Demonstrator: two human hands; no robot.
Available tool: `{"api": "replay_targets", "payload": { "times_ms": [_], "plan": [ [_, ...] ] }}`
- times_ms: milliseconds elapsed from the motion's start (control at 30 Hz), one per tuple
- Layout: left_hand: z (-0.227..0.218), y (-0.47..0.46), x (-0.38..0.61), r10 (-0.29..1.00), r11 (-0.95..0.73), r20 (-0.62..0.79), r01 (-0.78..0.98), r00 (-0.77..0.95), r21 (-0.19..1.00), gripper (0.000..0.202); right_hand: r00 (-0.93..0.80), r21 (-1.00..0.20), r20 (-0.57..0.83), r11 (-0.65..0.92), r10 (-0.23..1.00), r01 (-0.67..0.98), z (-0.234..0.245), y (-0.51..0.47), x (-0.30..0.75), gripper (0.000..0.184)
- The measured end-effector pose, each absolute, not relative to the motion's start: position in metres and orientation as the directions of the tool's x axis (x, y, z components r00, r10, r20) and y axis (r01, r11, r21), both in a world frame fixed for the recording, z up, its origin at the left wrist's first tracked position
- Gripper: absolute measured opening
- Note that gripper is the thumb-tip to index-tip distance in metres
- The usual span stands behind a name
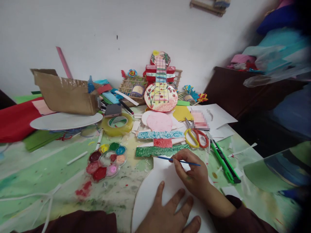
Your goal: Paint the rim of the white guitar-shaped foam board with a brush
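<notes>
Left hand [168, 212], fingers spread, rests on the wide end of the white board [145, 200]; the right hand [191, 171], nearer the neck, pinches a blue paintbrush [163, 158] crosswise beside the green strip [147, 151]. The board's long axis runs forward.

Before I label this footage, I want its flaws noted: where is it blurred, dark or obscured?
Head view: turquoise bundle at upper right looks smeared; head view: far-right edge fades to black; head view: pixelated patch beside the scissors hides detail; head view: right hand and its blue brush look fairly sharp.
</notes>
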State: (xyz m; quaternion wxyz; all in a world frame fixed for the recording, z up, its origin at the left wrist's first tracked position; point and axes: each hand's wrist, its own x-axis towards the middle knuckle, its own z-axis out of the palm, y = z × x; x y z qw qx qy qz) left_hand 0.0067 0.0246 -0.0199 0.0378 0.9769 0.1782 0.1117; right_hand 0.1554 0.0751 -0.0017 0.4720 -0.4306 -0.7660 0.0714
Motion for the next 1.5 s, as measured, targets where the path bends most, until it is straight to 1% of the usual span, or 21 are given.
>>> {"api": "replay_targets", "payload": {
  "times_ms": [200, 300, 400, 567, 633, 733, 833, 933, 1000, 1067, 1200, 1367, 1500],
  "plan": [
    [-0.022, 0.023, 0.005, 0.339, -0.941, 0.228, 0.325, 0.913, 0.096, 0.031, -0.154, -0.516, 0.675, 0.61, 0.722, 0.601, -0.001, 0.076, 0.155, 0.013],
    [-0.022, 0.024, 0.005, 0.337, -0.941, 0.219, 0.324, 0.916, 0.096, 0.032, -0.134, -0.534, 0.675, 0.605, 0.726, 0.59, -0.002, 0.075, 0.157, 0.014],
    [-0.017, 0.026, 0.007, 0.346, -0.936, 0.163, 0.33, 0.924, 0.12, 0.034, -0.059, -0.571, 0.684, 0.584, 0.727, 0.577, -0.005, 0.074, 0.159, 0.013],
    [-0.003, 0.028, 0.01, 0.34, -0.932, 0.015, 0.334, 0.94, 0.143, 0.034, 0.103, -0.615, 0.684, 0.495, 0.722, 0.614, -0.006, 0.075, 0.163, 0.013],
    [-0.002, 0.027, 0.01, 0.335, -0.933, -0.001, 0.332, 0.942, 0.138, 0.034, 0.141, -0.618, 0.677, 0.454, 0.722, 0.642, -0.005, 0.076, 0.163, 0.012],
    [-0.009, 0.025, 0.008, 0.327, -0.942, 0.079, 0.319, 0.942, 0.099, 0.033, 0.173, -0.606, 0.685, 0.422, 0.708, 0.674, -0.001, 0.078, 0.165, 0.012],
    [-0.022, 0.023, 0.006, 0.306, -0.95, 0.199, 0.311, 0.931, 0.005, 0.032, 0.242, -0.612, 0.693, 0.376, 0.679, 0.696, 0.002, 0.08, 0.171, 0.01],
    [-0.033, 0.024, 0.005, 0.26, -0.947, 0.283, 0.301, 0.923, -0.11, 0.032, 0.331, -0.672, 0.653, 0.32, 0.681, 0.668, 0.002, 0.084, 0.181, 0.01],
    [-0.038, 0.024, 0.005, 0.237, -0.939, 0.321, 0.301, 0.917, -0.167, 0.032, 0.354, -0.71, 0.624, 0.316, 0.697, 0.629, 0.0, 0.087, 0.185, 0.014],
    [-0.043, 0.025, 0.004, 0.221, -0.929, 0.359, 0.308, 0.907, -0.206, 0.031, 0.354, -0.724, 0.613, 0.322, 0.707, 0.61, -0.001, 0.089, 0.187, 0.017],
    [-0.046, 0.026, 0.003, 0.181, -0.915, 0.435, 0.314, 0.882, -0.254, 0.03, 0.323, -0.69, 0.634, 0.325, 0.703, 0.647, 0.001, 0.09, 0.185, 0.019],
    [-0.043, 0.027, 0.003, 0.154, -0.919, 0.438, 0.291, 0.886, -0.265, 0.03, 0.321, -0.686, 0.662, 0.374, 0.678, 0.624, 0.004, 0.089, 0.183, 0.012],
    [-0.04, 0.028, 0.004, 0.153, -0.915, 0.46, 0.302, 0.875, -0.268, 0.031, 0.345, -0.698, 0.657, 0.367, 0.671, 0.615, 0.003, 0.09, 0.186, 0.011]
  ]
}}
